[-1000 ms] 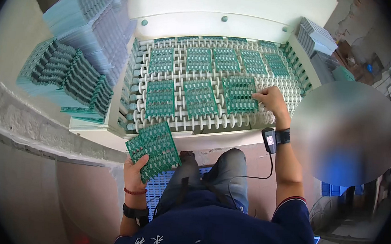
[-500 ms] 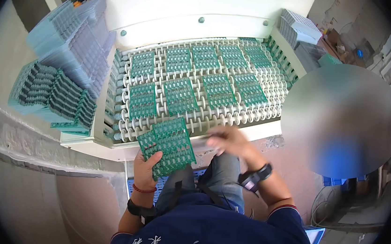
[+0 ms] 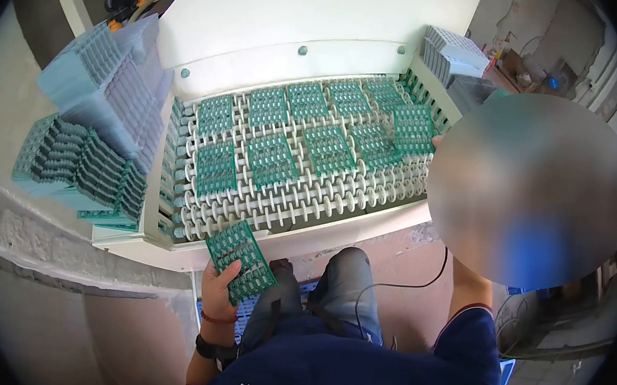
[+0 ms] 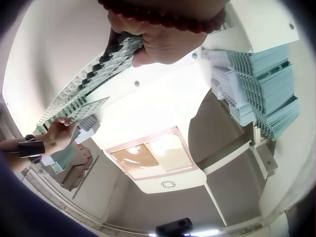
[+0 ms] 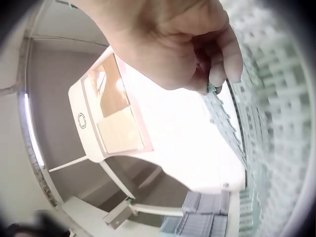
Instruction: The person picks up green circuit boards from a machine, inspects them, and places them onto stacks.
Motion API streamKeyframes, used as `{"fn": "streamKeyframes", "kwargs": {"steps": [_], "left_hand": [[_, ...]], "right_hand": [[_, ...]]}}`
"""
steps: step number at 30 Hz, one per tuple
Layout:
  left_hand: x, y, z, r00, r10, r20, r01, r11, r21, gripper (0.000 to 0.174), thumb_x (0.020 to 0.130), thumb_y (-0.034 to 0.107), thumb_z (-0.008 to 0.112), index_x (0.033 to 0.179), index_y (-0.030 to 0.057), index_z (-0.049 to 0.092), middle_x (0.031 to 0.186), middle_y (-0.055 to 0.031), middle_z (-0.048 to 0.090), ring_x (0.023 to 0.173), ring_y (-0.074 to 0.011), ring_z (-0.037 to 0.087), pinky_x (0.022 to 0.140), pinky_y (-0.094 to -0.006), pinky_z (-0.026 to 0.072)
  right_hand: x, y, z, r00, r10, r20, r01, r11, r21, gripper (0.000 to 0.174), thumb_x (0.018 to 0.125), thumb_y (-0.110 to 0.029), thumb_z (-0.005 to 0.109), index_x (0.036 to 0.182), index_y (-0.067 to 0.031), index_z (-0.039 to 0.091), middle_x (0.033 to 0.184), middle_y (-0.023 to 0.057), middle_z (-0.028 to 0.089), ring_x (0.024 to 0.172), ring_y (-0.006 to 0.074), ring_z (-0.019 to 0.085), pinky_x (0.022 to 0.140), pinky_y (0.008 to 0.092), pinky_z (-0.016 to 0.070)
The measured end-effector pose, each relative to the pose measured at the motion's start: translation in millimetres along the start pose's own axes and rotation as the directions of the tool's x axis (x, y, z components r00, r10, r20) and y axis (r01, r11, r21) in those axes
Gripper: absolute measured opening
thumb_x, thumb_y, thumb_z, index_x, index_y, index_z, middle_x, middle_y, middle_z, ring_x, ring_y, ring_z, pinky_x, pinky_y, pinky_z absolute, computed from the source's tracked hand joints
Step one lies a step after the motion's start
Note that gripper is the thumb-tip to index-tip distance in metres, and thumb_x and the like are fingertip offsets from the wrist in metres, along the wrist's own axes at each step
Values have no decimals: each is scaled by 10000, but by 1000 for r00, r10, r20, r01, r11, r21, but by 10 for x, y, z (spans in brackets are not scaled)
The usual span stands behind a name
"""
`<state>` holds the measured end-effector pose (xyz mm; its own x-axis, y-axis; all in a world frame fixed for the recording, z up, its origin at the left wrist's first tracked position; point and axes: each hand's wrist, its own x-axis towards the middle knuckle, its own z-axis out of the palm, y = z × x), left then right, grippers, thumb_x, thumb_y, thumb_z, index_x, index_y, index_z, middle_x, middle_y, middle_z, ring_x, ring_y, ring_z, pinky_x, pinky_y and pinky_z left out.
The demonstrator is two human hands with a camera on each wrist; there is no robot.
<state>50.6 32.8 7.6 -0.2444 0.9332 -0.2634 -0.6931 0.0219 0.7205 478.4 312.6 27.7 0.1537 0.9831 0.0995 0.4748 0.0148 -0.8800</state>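
My left hand grips green circuit boards at the conveyor's front left, thumb across the top face. Their stepped edges show in the left wrist view. Out at the far right, my right hand pinches one circuit board by its edge, fingertips together. That board is tilted over the right end of the front row on the white roller conveyor. A blurred disc hides most of this hand in the head view. Several circuit boards lie on the rollers in two rows.
Left of the conveyor stand a stack of green boards and a tall pale blue-grey stack. A pale stack sits beyond the right side rail. The white machine cover rises behind the rollers. A cable hangs from the right arm.
My right hand left a board placed in the front row, came back to the boards in my left hand, then moved out right with another. My left hand keeps its grip.
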Motion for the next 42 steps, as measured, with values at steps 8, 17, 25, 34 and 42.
{"fn": "streamKeyframes", "kwargs": {"steps": [8, 17, 25, 34, 42], "left_hand": [[-58, 3, -187, 998, -25, 53, 27, 999, -37, 319, 855, 32, 489, 1165, -42, 482, 1045, -161, 599, 892, -249, 625, 796, -376, 525], [-236, 201, -476, 972, 19, 234, 9, 993, -117, 539, 783, 151, 459, 1225, -151, 392, 1159, -279, 527, 1041, -353, 560, 929, -438, 435], [-321, 286, -557, 939, 76, 334, -29, 989, -145, 536, 798, 101, 558, 1238, -149, 380, 1215, -261, 497, 1117, -336, 513, 974, -420, 391], [-438, 353, -549, 986, 149, 78, -161, 972, 170, 445, 795, 113, 514, 1177, -110, 472, 1123, -193, 565, 1009, -264, 561, 891, -357, 436], [-89, 215, -540, 967, 56, 250, -90, 988, 126, 394, 867, 54, 476, 1227, -88, 399, 1140, -213, 534, 955, -284, 589, 814, -400, 505]], "right_hand": [[404, 399, 0, 931, -245, -269, -45, 656, -753, 237, 782, -215, 516, 737, -39, 668, 644, 174, 628, 631, 340, 632, 659, 397, 507], [-426, -113, 128, 986, 128, 111, -159, 923, 350, 184, 847, -174, 616, 839, 10, 613, 592, -6, 512, 425, 67, 457, 368, 189, 378], [-1843, -895, 1630, 740, 44, 672, -445, 780, 440, 192, 850, -87, 606, 962, 67, 576, 754, 102, 607, 600, 184, 648, 485, 261, 555], [-2030, -1283, 2699, 641, -70, 764, -285, 903, 322, 202, 870, -141, 572, 933, 49, 600, 715, 92, 632, 595, 134, 631, 515, 240, 527], [-2278, -1231, 2157, 585, -110, 804, -307, 887, 345, 247, 823, -202, 643, 811, 43, 623, 590, 82, 591, 503, 137, 602, 434, 252, 498]]}}
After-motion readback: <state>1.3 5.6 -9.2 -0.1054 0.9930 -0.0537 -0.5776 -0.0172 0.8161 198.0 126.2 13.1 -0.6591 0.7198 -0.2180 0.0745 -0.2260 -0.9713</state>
